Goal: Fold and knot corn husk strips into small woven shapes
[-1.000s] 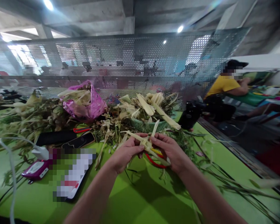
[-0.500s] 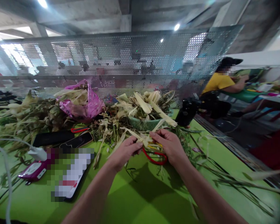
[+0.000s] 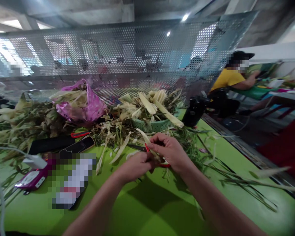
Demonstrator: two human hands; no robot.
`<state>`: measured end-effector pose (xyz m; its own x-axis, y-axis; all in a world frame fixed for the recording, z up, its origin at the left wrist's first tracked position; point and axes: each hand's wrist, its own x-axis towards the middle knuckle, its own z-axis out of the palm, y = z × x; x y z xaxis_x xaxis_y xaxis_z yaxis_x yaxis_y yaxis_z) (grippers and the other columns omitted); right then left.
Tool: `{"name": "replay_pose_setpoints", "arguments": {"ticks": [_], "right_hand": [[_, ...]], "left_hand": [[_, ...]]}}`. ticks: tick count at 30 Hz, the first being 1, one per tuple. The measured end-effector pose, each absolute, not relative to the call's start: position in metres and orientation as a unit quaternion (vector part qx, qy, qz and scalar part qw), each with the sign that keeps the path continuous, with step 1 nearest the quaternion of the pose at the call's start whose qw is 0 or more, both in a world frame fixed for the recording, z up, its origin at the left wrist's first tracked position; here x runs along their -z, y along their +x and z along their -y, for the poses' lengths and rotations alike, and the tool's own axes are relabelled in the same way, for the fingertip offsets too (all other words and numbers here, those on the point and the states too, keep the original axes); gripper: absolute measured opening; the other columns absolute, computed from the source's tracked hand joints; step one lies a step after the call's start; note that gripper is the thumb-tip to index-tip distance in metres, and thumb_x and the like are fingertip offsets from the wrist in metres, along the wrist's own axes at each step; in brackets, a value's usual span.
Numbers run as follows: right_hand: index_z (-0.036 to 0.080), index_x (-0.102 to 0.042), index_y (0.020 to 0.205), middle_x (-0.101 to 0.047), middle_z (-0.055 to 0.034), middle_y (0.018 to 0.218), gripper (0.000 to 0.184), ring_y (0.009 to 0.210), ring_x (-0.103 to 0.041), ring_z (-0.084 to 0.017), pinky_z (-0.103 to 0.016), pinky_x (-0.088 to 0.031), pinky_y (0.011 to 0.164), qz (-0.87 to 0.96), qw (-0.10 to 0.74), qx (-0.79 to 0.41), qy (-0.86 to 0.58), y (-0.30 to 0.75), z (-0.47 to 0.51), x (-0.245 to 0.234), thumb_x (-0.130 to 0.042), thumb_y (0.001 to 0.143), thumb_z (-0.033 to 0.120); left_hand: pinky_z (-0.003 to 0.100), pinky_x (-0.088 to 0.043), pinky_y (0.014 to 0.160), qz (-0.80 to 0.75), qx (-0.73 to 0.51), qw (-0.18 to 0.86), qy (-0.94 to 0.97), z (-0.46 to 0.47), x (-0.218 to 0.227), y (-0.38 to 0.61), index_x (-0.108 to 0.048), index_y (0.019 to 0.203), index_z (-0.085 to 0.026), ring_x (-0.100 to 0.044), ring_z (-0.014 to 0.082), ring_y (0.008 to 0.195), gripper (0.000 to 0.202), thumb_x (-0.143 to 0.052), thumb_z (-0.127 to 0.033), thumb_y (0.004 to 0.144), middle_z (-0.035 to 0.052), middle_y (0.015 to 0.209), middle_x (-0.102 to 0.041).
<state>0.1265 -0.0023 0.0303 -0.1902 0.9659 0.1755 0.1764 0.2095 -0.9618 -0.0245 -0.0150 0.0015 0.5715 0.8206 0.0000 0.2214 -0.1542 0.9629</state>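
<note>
Both hands have dropped to the table since half a second ago. Right hand (image 3: pixel 171 150) now grips the red scissors (image 3: pixel 139 148), blades pointing left. Left hand (image 3: pixel 135 165), fingers curled shut, touches it below; the leaf strip (image 3: pixel 143 134) rises between them. Folding paused, cutter taken up.

The table (image 3: pixel 147 209) is lime green. The scissors (image 3: pixel 145 147) have red handles and dark blades; the strip (image 3: pixel 143 135) is pale yellow. The heap (image 3: pixel 27 121) is green and straw. The bag (image 3: pixel 90 106) is glossy pink — the basket (image 3: pixel 152 125) teal, with a lattice pattern. The screen (image 3: pixel 113 55) is grey, with a round-hole pattern. The phone (image 3: pixel 50 144) is black, the charger (image 3: pixel 35 161) white, the shirt (image 3: pixel 227 78) yellow.
</note>
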Motion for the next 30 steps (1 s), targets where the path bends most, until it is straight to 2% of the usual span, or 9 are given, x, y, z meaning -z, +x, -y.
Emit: {"name": "replay_pose_setpoints", "arguments": {"ticks": [5, 8, 10, 13, 18, 20, 25, 30], "right_hand": [[0.019, -0.063, 0.077, -0.058, 0.001, 0.069, 0.022, 0.06, -0.05, -0.013, -0.026, -0.041, 0.056, 0.617, 0.488, -0.413, -0.458, 0.125, 0.002, -0.028, -0.07, 0.072, 0.039], [0.02, -0.067, 0.09, -0.064, -0.0042, 0.09, 0.019, 0.08, -0.056, -0.018, -0.03, -0.044, 0.072, 0.659, 0.522, -0.274, -0.467, 0.131, 0.001, -0.033, -0.065, 0.078, 0.035], [0.02, -0.066, 0.091, -0.065, -0.0052, 0.094, 0.017, 0.085, -0.057, -0.019, -0.031, -0.043, 0.079, 0.667, 0.535, -0.205, -0.476, 0.135, 0.001, -0.036, -0.061, 0.083, 0.033], [0.02, -0.063, 0.083, -0.066, -0.0044, 0.084, 0.017, 0.082, -0.058, -0.019, -0.032, -0.043, 0.077, 0.688, 0.489, -0.22, -0.49, 0.137, 0.0, -0.035, -0.056, 0.086, 0.035], [0.02, -0.065, 0.092, -0.067, -0.004, 0.09, 0.021, 0.086, -0.058, -0.02, -0.031, -0.043, 0.078, 0.74, 0.398, -0.267, -0.471, 0.134, -0.006, -0.027, -0.055, 0.088, 0.038], [0.019, -0.065, 0.084, -0.065, -0.0035, 0.083, 0.022, 0.082, -0.057, -0.02, -0.031, -0.042, 0.075, 0.748, 0.388, -0.262, -0.47, 0.134, -0.008, -0.025, -0.055, 0.087, 0.039], [0.019, -0.06, 0.072, -0.06, -0.0028, 0.074, 0.025, 0.075, -0.053, -0.019, -0.03, -0.04, 0.069, 0.746, 0.39, -0.237, -0.484, 0.135, -0.011, -0.023, -0.056, 0.085, 0.04], [0.018, -0.059, 0.069, -0.057, -0.0027, 0.071, 0.026, 0.072, -0.052, -0.019, -0.031, -0.039, 0.067, 0.739, 0.389, -0.244, -0.493, 0.136, -0.013, -0.022, -0.057, 0.084, 0.04]], "left_hand": [[0.023, -0.034, 0.056, -0.359, -0.284, 0.566, 0.685, 0.018, -0.001, -0.02, -0.063, 0.072, -0.016, -0.044, 0.0116, 0.058, 0.022, -0.055, -0.033, 0.083, 0.0004, 0.062, -0.056], [0.022, -0.032, 0.055, -0.349, -0.356, 0.619, 0.607, 0.014, 0.001, -0.021, -0.068, 0.082, -0.015, -0.045, 0.0112, 0.058, 0.032, -0.055, -0.043, 0.084, 0.002, 0.064, -0.058], [0.022, -0.032, 0.054, -0.348, -0.417, 0.65, 0.532, 0.01, 0.001, -0.024, -0.07, 0.091, -0.013, -0.046, 0.0109, 0.058, 0.043, -0.049, -0.05, 0.086, 0.0033, 0.065, -0.058], [0.022, -0.039, 0.059, -0.337, -0.494, 0.676, 0.43, 0.005, 0.002, -0.027, -0.071, 0.096, -0.012, -0.05, 0.0109, 0.06, 0.042, -0.051, -0.048, 0.086, 0.0051, 0.07, -0.062], [0.024, -0.046, 0.063, -0.306, -0.537, 0.7, 0.357, 0.001, -0.001, -0.031, -0.069, 0.093, -0.012, -0.056, 0.0112, 0.063, 0.028, -0.063, -0.036, 0.079, 0.0057, 0.08, -0.066], [0.023, -0.045, 0.061, -0.304, -0.542, 0.699, 0.354, 0.0, -0.002, -0.031, -0.068, 0.09, -0.012, -0.057, 0.011, 0.064, 0.024, -0.064, -0.033, 0.078, 0.0049, 0.081, -0.066], [0.02, -0.038, 0.05, -0.308, -0.556, 0.694, 0.338, 0.001, -0.003, -0.03, -0.062, 0.076, -0.012, -0.05, 0.0079, 0.056, 0.019, -0.066, -0.03, 0.076, -0.0002, 0.066, -0.057], [0.019, -0.032, 0.047, -0.322, -0.559, 0.684, 0.34, 0.001, -0.005, -0.031, -0.061, 0.076, -0.012, -0.041, 0.0055, 0.047, 0.018, -0.062, -0.029, 0.078, -0.0024, 0.055, -0.051]]}}
